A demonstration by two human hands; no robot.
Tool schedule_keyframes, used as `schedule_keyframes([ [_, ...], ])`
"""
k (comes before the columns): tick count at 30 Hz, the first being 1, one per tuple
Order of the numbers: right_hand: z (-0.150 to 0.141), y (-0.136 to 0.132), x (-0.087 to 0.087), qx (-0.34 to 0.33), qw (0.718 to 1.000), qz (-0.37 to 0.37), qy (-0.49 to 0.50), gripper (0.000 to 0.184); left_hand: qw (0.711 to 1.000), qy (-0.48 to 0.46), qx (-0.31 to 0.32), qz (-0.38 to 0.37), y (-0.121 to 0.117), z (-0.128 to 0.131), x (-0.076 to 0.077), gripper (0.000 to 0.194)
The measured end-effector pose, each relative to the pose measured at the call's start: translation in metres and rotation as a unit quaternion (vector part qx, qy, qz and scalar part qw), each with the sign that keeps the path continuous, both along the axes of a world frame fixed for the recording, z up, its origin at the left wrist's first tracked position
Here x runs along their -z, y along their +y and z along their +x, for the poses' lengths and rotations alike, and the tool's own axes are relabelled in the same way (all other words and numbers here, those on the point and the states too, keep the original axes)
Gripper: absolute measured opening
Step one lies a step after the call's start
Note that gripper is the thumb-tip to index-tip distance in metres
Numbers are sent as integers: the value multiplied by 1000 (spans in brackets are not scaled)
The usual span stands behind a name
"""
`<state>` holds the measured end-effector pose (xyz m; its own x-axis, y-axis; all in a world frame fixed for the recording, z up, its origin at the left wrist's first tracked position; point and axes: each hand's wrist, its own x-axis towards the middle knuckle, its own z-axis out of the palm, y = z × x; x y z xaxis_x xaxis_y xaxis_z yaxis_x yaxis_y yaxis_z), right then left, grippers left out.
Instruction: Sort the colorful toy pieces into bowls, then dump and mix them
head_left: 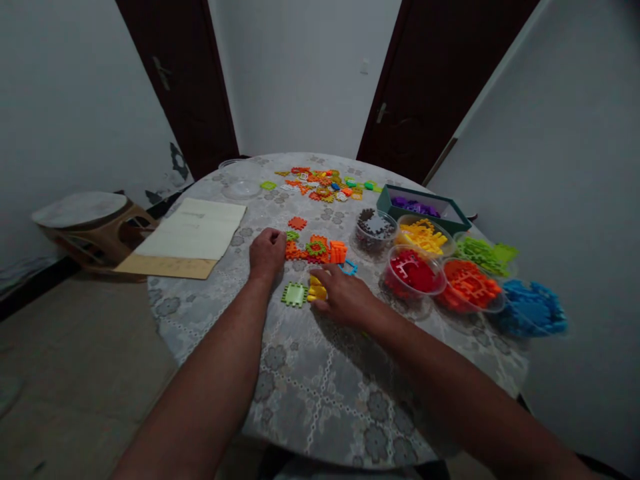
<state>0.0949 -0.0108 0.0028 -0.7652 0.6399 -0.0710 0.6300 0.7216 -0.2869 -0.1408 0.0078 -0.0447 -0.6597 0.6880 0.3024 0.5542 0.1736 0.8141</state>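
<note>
My left hand (267,255) rests on the table with its fingers curled. It sits against the left end of a row of orange interlocking building pieces (320,251); whether it grips anything is hidden. Fingers and thumb of my right hand (345,295) close around some yellow interlocking pieces (316,289). Just left of those lies a light green square piece (295,295) with notched edges. Partly behind my right hand shows a blue ring-like piece (349,267). Farther back lies a flat orange piece (297,223), with a small green one (292,235) near my left fingertips.
Clear tubs to the right hold brown pieces (376,225), yellow pieces (424,236), red pieces (414,269), orange pieces (469,283), green pieces (485,253) and blue pieces (533,307). Behind them stands a dark box (450,220). Mixed pieces (320,183) lie at the back, paper (197,227) at left.
</note>
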Motion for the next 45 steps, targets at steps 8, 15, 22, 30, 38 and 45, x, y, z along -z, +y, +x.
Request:
schedule_keyframes([
  [8, -7, 4, 3, -17, 998, 45, -42, 51, 1000, -1, -3, 3, 3, -5, 7, 28],
  [15, -3, 11, 4, 15, 999, 31, 24, 21, 1000, 15, -4, -1, 4, -8, 9, 30],
  [22, 8, 13, -6, 15, 998, -3, 59, 21, 1000, 17, 1, -8, 3, -6, 8, 28],
  [30, -15, 10, 18, -25, 999, 21, 13, 39, 1000, 2, -2, 6, 1, -3, 4, 24],
  [38, 36, 18, -24, -26, 991, 75, 111, 38, 990, -13, -128, 57, 3, -18, 8, 22],
  [45, 155, 139, -71, 201, 935, 278, 92, 40, 986, 150, -26, -62, 0, -12, 16, 42],
])
